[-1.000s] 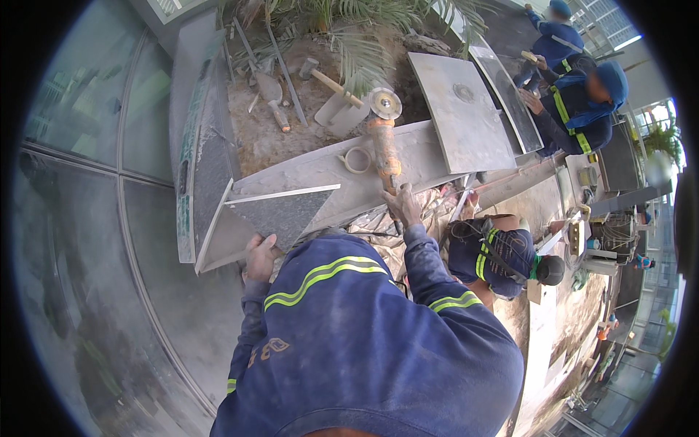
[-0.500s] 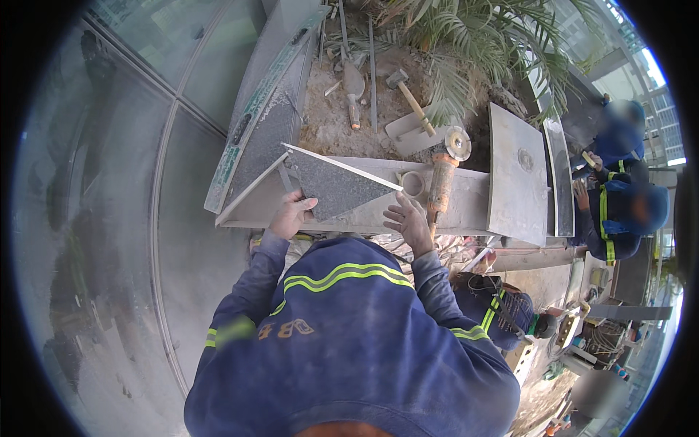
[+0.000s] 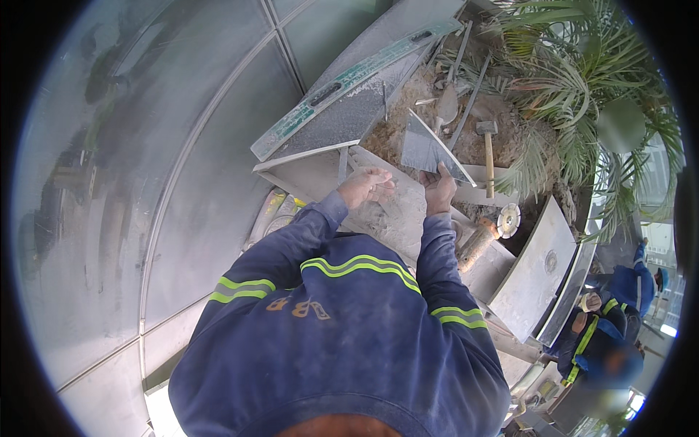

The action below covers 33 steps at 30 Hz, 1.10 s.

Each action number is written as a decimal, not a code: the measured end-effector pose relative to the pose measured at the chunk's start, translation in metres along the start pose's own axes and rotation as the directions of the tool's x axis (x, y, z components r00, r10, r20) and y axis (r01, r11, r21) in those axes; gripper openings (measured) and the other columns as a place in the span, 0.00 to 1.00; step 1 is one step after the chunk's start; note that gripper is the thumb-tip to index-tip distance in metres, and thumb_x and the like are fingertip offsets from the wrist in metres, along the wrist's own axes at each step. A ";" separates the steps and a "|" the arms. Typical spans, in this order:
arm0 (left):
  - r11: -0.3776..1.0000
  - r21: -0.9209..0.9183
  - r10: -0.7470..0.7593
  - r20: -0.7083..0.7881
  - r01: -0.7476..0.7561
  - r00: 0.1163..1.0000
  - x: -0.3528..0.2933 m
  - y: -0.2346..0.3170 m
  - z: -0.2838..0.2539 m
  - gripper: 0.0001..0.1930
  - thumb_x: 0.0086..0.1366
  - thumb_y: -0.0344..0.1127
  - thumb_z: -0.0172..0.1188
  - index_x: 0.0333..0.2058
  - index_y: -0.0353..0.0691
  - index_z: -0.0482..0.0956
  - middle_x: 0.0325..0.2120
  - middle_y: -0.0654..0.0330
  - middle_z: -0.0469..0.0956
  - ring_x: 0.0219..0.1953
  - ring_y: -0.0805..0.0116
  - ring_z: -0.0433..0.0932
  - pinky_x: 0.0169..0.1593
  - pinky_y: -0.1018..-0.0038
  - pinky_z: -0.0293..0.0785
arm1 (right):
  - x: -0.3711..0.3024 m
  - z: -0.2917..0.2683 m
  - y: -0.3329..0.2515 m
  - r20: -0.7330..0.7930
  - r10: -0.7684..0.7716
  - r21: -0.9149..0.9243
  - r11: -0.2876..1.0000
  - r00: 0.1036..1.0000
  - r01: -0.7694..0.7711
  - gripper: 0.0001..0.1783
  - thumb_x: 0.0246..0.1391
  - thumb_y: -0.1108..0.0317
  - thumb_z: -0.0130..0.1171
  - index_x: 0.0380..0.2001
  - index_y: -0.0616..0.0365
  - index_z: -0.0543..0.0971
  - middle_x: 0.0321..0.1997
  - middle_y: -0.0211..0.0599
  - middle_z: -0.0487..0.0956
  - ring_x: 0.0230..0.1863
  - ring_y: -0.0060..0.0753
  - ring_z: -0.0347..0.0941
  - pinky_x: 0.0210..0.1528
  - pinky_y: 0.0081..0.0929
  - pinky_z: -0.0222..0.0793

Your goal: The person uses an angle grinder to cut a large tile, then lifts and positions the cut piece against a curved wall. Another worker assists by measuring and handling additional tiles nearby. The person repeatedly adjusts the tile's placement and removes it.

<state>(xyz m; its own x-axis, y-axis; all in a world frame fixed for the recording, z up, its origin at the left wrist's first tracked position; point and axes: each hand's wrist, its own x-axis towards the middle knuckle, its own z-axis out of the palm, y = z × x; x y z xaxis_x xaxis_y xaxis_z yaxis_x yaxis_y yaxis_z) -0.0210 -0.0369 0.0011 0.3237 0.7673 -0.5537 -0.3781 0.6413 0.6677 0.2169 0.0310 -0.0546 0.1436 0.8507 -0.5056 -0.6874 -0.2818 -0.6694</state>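
Note:
My right hand (image 3: 439,192) grips the lower edge of a dark grey triangular stone tile (image 3: 427,149) with a pale cut edge. The tile is tilted up over the far side of the ledge, near the soil. My left hand (image 3: 366,186) is away from the tile, over the dusty pale ledge (image 3: 397,224), its fingers loosely bent and apart with nothing visible in them. Just beyond it, a narrow metal strip (image 3: 343,164) sticks out from under the edge of a dark stone slab (image 3: 320,140). A long green spirit level (image 3: 360,79) lies along that slab.
An angle grinder (image 3: 480,244) with a round disc rests right of my right hand. A hammer (image 3: 489,160), a trowel (image 3: 446,108) and palm fronds (image 3: 575,73) lie beyond. A pale slab (image 3: 535,269) leans at right; co-workers (image 3: 601,339) are farther off. Glass panels (image 3: 211,146) line the left.
The triangular tile has passed from my left hand to my right and moved away toward the soil. My left hand has let go of it. The view has turned, shifting the surroundings.

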 end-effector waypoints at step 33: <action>0.384 -0.545 0.045 -0.795 -0.745 0.605 0.048 0.000 -0.130 0.31 0.78 0.56 0.45 0.66 0.35 0.58 0.64 0.40 0.63 0.68 0.38 0.63 0.71 0.33 0.54 | -0.054 0.072 0.130 0.650 0.016 -0.746 -0.175 0.760 0.642 0.30 0.57 0.46 0.63 0.42 0.67 0.75 0.50 0.60 0.76 0.56 0.66 0.70 0.57 0.60 0.66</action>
<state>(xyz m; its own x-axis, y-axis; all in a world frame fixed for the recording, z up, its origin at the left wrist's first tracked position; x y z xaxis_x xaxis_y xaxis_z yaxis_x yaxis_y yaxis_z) -0.1180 0.0007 -0.0901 -0.5109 0.4982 -0.7005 -0.8592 -0.3220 0.3976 0.0685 -0.0194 -0.0756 -0.3648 0.9302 -0.0410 0.7440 0.2647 -0.6135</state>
